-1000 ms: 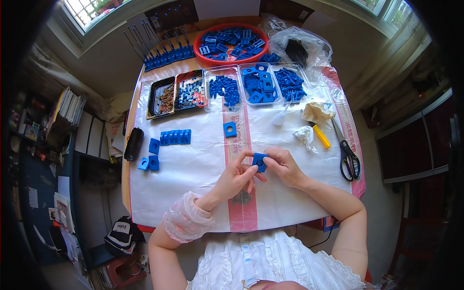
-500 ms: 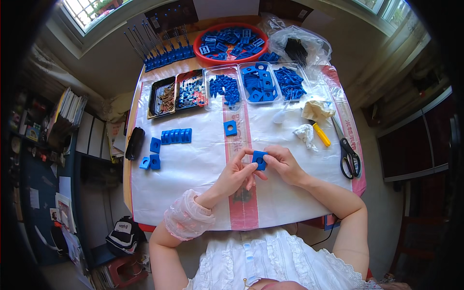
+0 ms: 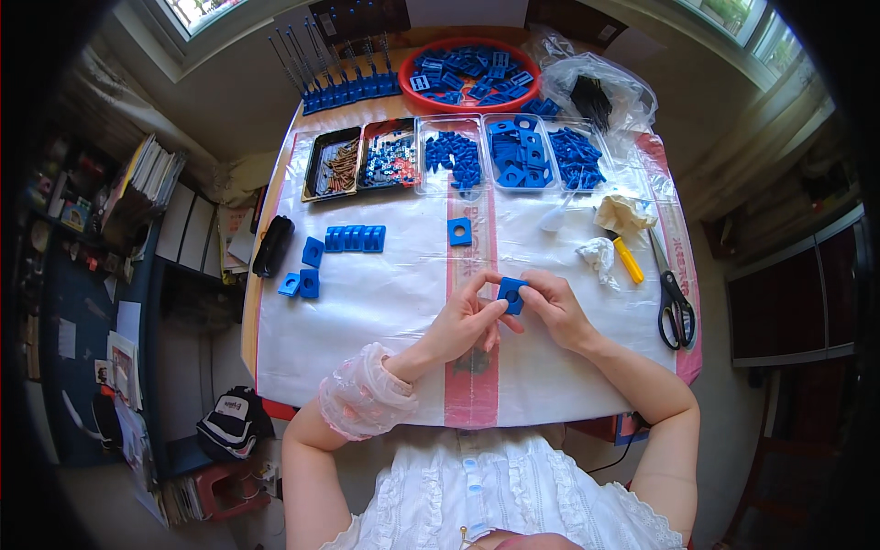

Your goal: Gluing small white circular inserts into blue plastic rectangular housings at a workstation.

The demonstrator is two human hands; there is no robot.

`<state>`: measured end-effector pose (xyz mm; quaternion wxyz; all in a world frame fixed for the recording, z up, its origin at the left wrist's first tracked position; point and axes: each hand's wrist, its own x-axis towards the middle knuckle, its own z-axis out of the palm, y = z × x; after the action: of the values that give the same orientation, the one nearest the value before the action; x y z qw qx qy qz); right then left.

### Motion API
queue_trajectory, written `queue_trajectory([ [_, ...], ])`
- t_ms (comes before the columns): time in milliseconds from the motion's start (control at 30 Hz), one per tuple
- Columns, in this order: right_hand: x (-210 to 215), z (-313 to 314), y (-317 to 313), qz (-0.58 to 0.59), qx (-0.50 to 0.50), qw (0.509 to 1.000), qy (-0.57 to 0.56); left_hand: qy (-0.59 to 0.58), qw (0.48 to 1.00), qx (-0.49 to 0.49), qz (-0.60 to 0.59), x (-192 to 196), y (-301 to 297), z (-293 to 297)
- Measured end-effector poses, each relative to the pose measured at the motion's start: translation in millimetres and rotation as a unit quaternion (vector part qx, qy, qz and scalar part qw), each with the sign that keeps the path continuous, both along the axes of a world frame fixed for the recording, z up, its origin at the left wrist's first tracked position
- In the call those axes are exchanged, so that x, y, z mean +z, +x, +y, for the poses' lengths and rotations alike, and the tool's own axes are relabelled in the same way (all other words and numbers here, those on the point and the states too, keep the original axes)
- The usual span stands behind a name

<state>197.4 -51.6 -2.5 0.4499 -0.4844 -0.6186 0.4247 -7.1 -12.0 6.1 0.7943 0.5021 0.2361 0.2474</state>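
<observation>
Between my two hands is a square blue plastic plate [image 3: 511, 291] with a round hole in it. My left hand [image 3: 470, 321] pinches it from the left, the thumb lying across its lower part. My right hand [image 3: 555, 310] grips the right edge with thumb and fingers. A similar blue square piece [image 3: 459, 232] lies on the table just beyond my hands. To the left sit a row of joined or close-set blue pieces [image 3: 356, 239] and several loose blue squares [image 3: 310, 283].
Trays of screws [image 3: 341, 167], nuts [image 3: 389, 163] and blue parts [image 3: 519, 158] line the far side, with a red basin [image 3: 408, 89] behind. Black scissors [image 3: 676, 312], a yellow-handled tool [image 3: 629, 260] and crumpled paper [image 3: 625, 213] lie right. A black case [image 3: 273, 246] lies left.
The whole view has shifted, so the table and its things sit further right and slightly higher. Both hands still hold the blue plate in nearly the same grip.
</observation>
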Motion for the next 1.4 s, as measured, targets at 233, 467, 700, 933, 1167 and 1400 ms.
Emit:
queue_trajectory([
  [233,-0.2,-2.0,-0.9,0.100,0.007,0.995,-0.008,0.017,1.000,0.020,0.015,25.4,-0.3,1.9],
  [467,4.7,-1.6,1.4,0.092,0.033,0.995,-0.019,0.098,0.983,0.116,0.105,69.8,-62.0,7.7],
  [700,-1.0,-0.5,-0.1,0.080,0.029,0.996,-0.019,0.229,0.852,0.257,0.395,55.6,-168.7,5.3],
  [933,2.9,-0.7,-2.6,0.062,0.020,0.998,-0.025,0.167,0.821,0.309,0.450,51.5,-231.1,-6.8],
  [1167,5.5,-0.8,-4.1,0.029,0.014,0.999,-0.011,0.128,0.837,0.329,0.418,30.1,-259.5,-8.3],
  [1400,2.9,0.2,-3.3,0.000,0.013,1.000,0.006,0.121,0.852,0.315,0.401,12.3,-269.1,9.1],
])
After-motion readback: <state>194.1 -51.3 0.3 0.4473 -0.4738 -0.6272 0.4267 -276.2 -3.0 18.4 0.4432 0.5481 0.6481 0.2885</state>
